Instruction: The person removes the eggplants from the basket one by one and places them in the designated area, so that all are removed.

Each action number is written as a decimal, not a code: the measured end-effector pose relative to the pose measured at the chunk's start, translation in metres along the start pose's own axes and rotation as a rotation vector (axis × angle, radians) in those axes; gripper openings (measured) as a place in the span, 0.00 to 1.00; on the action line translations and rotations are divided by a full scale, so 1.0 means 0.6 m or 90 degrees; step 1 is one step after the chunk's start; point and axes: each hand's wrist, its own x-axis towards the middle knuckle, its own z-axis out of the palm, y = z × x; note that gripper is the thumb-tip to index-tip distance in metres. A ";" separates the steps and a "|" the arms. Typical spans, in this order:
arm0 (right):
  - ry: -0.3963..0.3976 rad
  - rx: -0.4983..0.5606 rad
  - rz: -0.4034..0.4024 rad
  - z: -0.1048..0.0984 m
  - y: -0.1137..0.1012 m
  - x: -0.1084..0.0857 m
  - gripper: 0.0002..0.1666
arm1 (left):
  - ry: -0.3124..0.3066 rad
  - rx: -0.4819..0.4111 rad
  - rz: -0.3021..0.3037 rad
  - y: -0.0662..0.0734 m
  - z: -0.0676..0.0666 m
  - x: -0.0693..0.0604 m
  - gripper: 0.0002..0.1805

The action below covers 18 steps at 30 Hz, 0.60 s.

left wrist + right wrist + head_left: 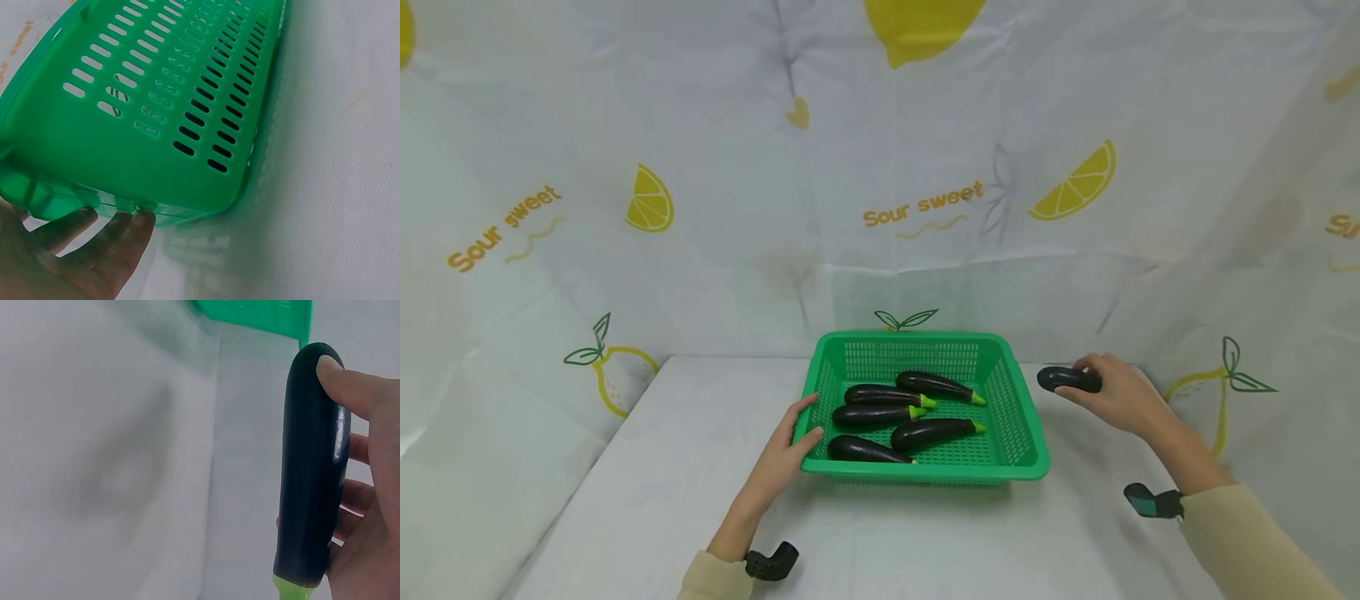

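A green plastic basket (925, 472) stands on the white-covered table with several dark eggplants (877, 416) lying in it, their light green stem ends mostly to the right. My left hand (781, 458) holds the basket's left side, thumb over the rim; in the left wrist view its fingertips touch the outer wall (144, 169). To the right of the basket, my right hand (1116, 393) grips another eggplant (312, 469), raised above the table. The right wrist view shows the thumb near its rounded end and the fingers behind it, with the green stem end pointing down.
White cloth (737, 250) printed with lemons and "Sour sweet" lettering hangs behind the table and down its sides. Black wrist devices (772, 562) are strapped near both beige sleeves. The basket's back rim is close to the hanging cloth.
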 end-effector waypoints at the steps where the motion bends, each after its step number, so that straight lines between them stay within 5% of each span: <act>1: 0.002 0.000 0.002 0.004 0.005 0.000 0.38 | 0.000 0.000 0.001 -0.001 0.000 0.000 0.31; 18: -0.014 0.042 0.049 0.088 0.062 -0.012 0.39 | 0.003 -0.004 0.004 -0.005 0.001 0.002 0.31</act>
